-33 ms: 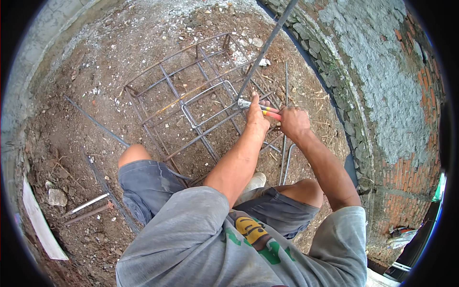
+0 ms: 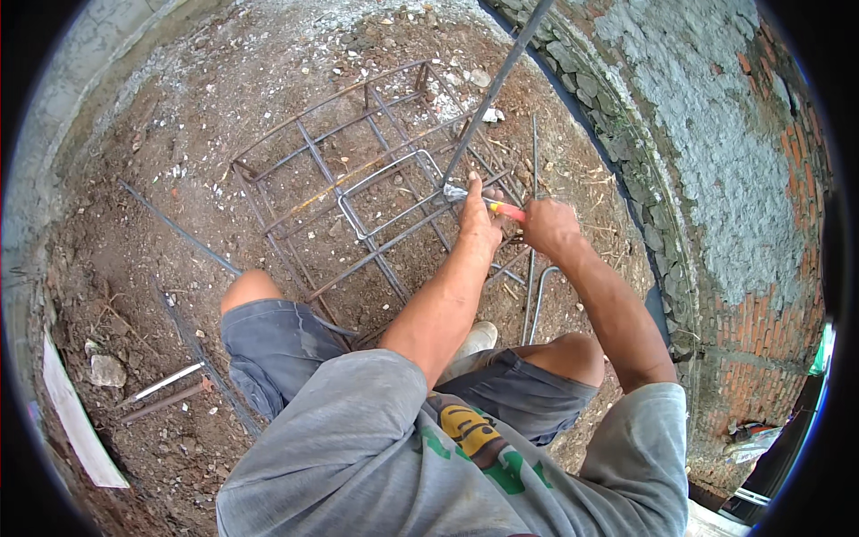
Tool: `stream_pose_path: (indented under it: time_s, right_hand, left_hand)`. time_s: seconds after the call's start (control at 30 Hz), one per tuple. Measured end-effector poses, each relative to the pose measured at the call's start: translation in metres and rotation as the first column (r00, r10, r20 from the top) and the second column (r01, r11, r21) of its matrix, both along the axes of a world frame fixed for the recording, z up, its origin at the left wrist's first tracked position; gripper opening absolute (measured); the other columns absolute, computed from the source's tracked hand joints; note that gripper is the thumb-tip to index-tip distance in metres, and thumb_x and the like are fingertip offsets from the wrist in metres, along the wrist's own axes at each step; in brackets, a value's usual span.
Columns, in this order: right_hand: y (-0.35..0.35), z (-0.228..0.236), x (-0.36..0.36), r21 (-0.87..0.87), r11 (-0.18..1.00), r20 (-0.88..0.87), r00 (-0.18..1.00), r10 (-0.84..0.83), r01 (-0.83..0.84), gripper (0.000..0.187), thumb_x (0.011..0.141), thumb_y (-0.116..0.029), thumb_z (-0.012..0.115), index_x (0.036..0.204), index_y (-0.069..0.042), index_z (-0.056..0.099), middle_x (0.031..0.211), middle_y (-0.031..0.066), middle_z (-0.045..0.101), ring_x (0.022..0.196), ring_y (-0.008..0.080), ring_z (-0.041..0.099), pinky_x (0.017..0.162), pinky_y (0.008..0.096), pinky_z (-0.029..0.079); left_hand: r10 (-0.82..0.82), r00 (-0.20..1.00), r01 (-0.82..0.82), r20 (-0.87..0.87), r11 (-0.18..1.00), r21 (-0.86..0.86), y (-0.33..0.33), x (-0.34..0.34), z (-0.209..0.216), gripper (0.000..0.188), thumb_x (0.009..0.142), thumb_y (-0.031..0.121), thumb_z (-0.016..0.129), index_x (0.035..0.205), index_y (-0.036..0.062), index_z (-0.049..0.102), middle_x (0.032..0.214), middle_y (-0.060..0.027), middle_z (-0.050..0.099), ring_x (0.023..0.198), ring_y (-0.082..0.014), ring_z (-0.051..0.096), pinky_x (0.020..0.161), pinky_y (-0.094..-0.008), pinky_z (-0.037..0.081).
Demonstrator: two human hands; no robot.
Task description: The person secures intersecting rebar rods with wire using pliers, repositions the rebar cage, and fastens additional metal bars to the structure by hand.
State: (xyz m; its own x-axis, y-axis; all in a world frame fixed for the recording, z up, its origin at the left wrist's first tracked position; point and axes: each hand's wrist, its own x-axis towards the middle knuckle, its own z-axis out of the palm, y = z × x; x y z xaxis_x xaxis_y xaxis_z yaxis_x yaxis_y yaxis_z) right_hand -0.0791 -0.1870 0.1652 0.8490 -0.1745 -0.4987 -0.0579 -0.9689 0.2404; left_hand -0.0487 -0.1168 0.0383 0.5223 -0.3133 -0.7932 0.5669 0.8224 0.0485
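Observation:
Pincers with a pale metal head (image 2: 455, 192) and red-and-yellow handles (image 2: 508, 211) lie across the bars, the head beside the foot of a long upright steel rod (image 2: 495, 88). My right hand (image 2: 549, 224) is closed round the handle ends. My left hand (image 2: 480, 217) is closed over the tool's middle, its thumb just right of the head; its fingers are partly hidden. Beneath both hands lies a grid-like cage of steel reinforcing bars (image 2: 315, 154) on the soil. A rectangular bent-wire stirrup (image 2: 386, 173) rests on the cage, left of the pincers. What the jaws grip is too small to tell.
Loose bars (image 2: 535, 152) and a hooked rod (image 2: 540, 300) lie right of the cage. Another long rod (image 2: 179, 228) reaches my left knee. Stones and a brick-and-plaster wall (image 2: 698, 179) rise at the right. Short metal pieces (image 2: 165, 387) and a pale board (image 2: 80, 412) lie lower left.
The pincers' two handles, seen slightly apart before, now look closer together. My right hand has shifted very slightly; the cage and rods have not moved.

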Motion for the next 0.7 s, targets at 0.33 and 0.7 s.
stream_pose_path:
  time_s: [0.33, 0.7]
  right_hand:
    - [-0.005, 0.024, 0.013, 0.225, 0.872, -0.343, 0.873, -0.348, 0.436, 0.056, 0.067, -0.044, 0.079, 0.094, 0.003, 0.065, 0.084, 0.0172, 0.067, 0.075, 0.0294, 0.067, 0.067, 0.0454, 0.054]
    - [-0.02, -0.004, -0.002, 0.063, 0.994, 0.028, 0.995, -0.096, 0.094, 0.026, 0.083, -0.027, 0.059, 0.085, -0.002, 0.066, 0.078, 0.0161, 0.067, 0.07, 0.0286, 0.066, 0.064, 0.0407, 0.053]
  left_hand:
    - [0.067, 0.992, -0.076, -0.102, 0.993, -0.09, 0.007, 0.001, 0.015, 0.026, 0.095, 0.033, 0.05, 0.094, 0.0073, 0.05, 0.083, -0.0061, 0.056, 0.078, -0.0216, 0.062, 0.07, -0.0428, 0.055]
    - [-0.045, 0.999, 0.045, -0.001, 0.996, -0.078, 0.013, -0.004, 0.009, 0.033, 0.092, 0.042, 0.052, 0.102, 0.0101, 0.049, 0.085, -0.0039, 0.056, 0.079, -0.0217, 0.059, 0.068, -0.043, 0.05]
